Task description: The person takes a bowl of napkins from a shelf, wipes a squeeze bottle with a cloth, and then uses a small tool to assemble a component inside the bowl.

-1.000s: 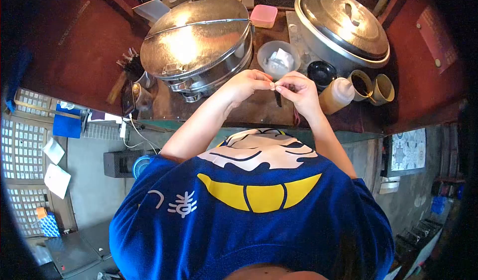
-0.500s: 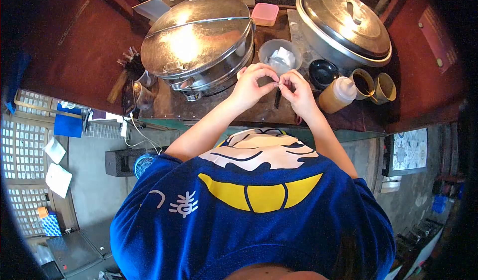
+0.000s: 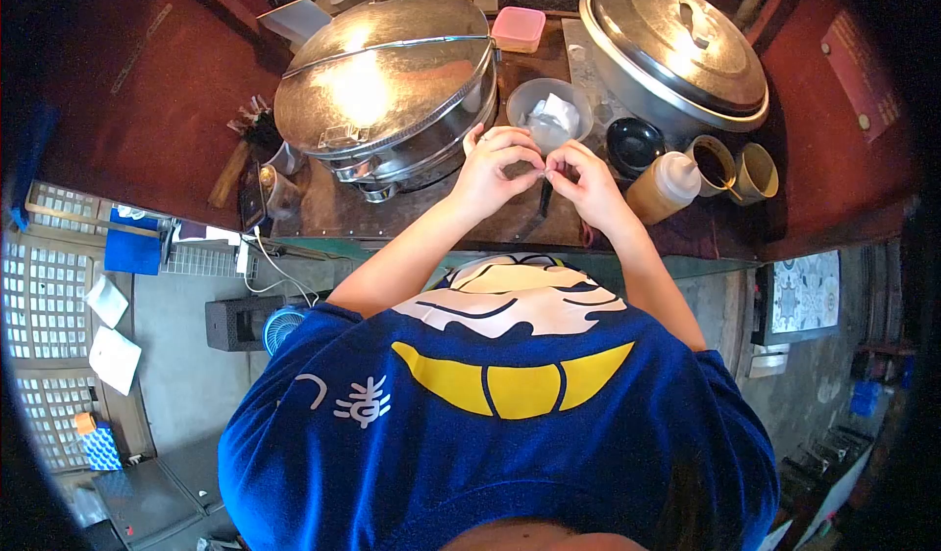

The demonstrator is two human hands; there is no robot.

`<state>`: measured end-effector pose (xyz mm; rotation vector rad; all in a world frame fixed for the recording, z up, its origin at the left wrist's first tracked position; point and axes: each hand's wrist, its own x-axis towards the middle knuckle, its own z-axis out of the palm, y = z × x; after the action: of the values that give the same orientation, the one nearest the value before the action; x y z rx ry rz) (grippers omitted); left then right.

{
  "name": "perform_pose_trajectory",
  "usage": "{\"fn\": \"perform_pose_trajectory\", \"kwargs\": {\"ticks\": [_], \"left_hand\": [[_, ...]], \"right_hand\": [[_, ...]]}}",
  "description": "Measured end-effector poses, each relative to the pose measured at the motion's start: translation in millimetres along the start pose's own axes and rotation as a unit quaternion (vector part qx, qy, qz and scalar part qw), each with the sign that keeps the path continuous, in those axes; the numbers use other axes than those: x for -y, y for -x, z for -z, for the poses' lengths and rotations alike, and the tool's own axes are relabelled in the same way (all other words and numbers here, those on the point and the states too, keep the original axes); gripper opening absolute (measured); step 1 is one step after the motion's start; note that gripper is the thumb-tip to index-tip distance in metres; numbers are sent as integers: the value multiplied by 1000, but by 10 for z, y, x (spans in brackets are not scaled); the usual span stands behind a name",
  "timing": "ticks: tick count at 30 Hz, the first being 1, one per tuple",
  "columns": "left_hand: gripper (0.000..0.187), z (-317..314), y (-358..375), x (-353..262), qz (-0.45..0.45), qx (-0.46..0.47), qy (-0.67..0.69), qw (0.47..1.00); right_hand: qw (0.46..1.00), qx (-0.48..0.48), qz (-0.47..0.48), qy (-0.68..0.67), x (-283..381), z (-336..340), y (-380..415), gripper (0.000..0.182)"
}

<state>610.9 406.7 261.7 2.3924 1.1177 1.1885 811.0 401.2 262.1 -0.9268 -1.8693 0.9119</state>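
Left hand has arched; with right hand, pinches a tiny unidentifiable item, apparently for precision, near bench's front edge.

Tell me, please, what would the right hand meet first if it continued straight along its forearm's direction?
Probably the translucent bowl, just beyond the right hand; how deep the gap is stays unclear from this view.

Plastic bowl; glossy metal lids
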Motion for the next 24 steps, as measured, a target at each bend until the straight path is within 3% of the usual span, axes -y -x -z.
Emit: {"fn": "perform_pose_trajectory", "kwargs": {"ticks": [8,17,24], "left_hand": [[19,-149,46,-21,27,-29,8,999],[19,-263,100,-120,46,-47,-47,997],[19,-313,112,-178,63,-112,16,992]], "right_hand": [[999,-19,7,31,-10,-44,13,10],[991,-109,35,69,46,-124,110,10],[987,-129,61,77,-44,-114,142,13]]}}
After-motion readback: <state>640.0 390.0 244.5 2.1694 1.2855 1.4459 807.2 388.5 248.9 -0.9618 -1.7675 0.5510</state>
